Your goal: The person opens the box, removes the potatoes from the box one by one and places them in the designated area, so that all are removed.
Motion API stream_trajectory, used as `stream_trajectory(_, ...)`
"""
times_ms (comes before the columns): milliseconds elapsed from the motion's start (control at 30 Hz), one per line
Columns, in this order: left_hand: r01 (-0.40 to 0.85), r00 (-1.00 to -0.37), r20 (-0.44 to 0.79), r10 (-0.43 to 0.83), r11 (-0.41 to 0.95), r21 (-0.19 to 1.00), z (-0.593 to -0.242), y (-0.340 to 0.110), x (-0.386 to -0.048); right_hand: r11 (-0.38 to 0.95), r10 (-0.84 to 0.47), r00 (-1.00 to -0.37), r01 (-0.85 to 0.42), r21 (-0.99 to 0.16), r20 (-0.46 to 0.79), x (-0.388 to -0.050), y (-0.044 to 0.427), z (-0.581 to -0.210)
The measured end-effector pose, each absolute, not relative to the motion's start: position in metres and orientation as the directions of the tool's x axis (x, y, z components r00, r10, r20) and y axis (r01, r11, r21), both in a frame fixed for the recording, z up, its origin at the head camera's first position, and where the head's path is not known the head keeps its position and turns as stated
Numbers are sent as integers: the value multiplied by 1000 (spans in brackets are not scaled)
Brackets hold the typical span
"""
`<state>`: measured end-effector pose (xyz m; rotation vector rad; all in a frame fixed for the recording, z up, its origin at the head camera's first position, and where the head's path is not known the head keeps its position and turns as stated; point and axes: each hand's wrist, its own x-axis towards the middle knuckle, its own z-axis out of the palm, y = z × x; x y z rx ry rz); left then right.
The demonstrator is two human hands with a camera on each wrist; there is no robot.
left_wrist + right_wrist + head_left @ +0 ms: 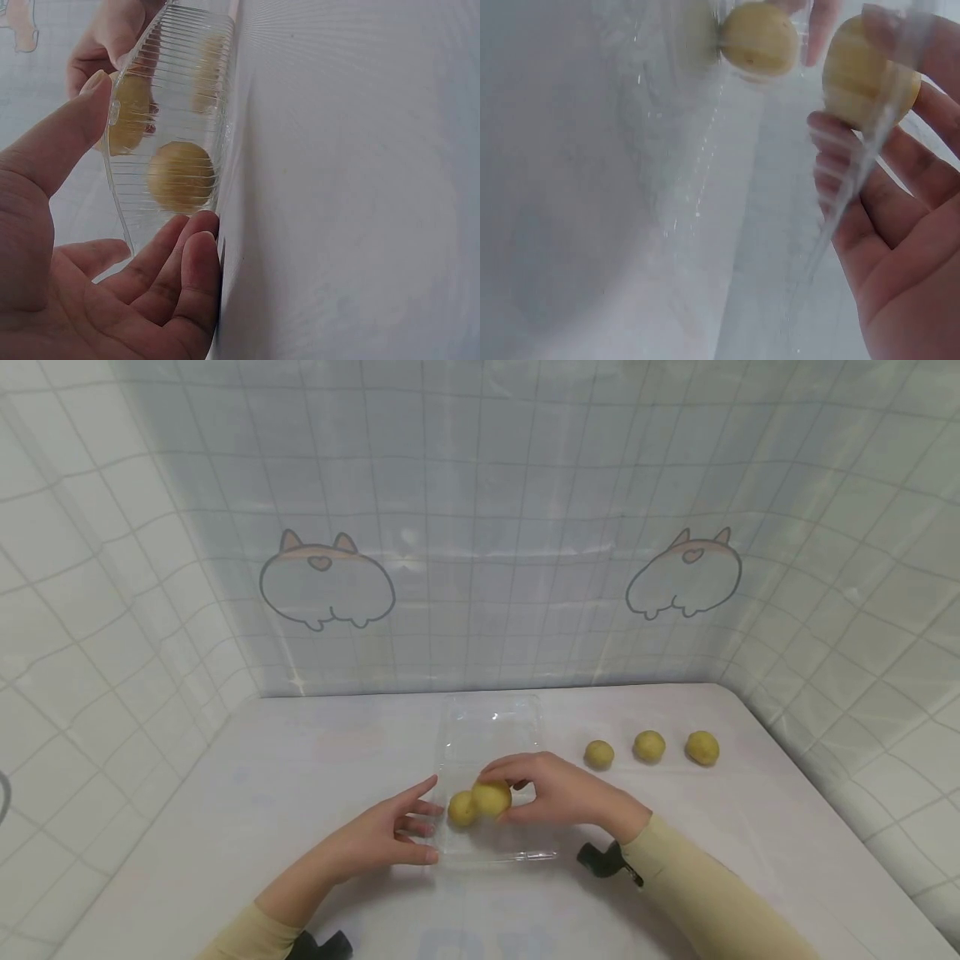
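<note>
A clear plastic clamshell box (517, 843) stands on the table, its lid (491, 727) folded back toward the wall. One small yellow potato (462, 809) lies inside at the left, and its round shape shows through the ribbed side in the left wrist view. My right hand (558, 789) pinches another potato (491, 798) between thumb and fingers, over the box beside the first. In the right wrist view, the box wall partly covers that held potato (855, 75). My left hand (378, 837) rests against the box's left side, its fingers extended and thumb near the front corner.
To the right of the box, a small potato (599, 754), a middle one (648, 746) and a larger one (702, 748) lie in a row on the white tabletop (300, 760). A tiled-pattern curtain (480, 527) encloses the back and both sides.
</note>
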<state>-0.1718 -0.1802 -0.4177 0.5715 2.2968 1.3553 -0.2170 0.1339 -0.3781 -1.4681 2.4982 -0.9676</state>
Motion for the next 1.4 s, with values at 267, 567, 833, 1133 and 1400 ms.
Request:
stream_trajectory(267,128,-837,-150,527,453,882,-417,-179,-171,356,-766,-592,-716,-601,251,-217,149,-377)
stream_trajectory(567,123,-839,-151,523,452,883,-416,-179,-171,390,-691,-675,-650,-652,260,-216,171,-380)
stream_trajectory(833,134,-837,-138,530,442,887,-417,-179,-172,415,-627,-716,-640,-647,307,-215,190,-380)
stream_trajectory(1133,130,-834,-137,534,432,892,-417,-179,-171,466,-579,-759,-607,-644,296,-211,213,-383)
stream_trajectory(1400,139,-834,-132,535,436,889,-418,-181,-171,489,-551,-784,-581,-651,286,-207,232,-387)
